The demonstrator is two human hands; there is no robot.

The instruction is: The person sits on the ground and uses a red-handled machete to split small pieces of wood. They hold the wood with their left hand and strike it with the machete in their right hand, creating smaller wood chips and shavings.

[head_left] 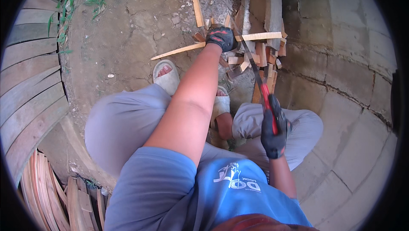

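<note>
My left hand (221, 38), in a black glove with red marks, is closed around a long thin wooden strip (179, 51). The strip's pale end sticks out on the right over a pile of wood offcuts (262, 54). In my right hand (274, 131), also gloved in black, is the red and black handle of a hand saw (254, 67). Its narrow dark blade slants up and left and crosses the strip just right of my left hand. Whether the teeth are cutting into the wood cannot be made out.
Thick upright-running timbers (273, 7) lie beyond the offcuts. A loose wooden stick (197, 10) rests on the dirt ground (123, 30) among sawdust and chips. Concrete blocks (332, 103) spread on the right. Grey planks (32, 71) and stacked strips (44, 188) line the left.
</note>
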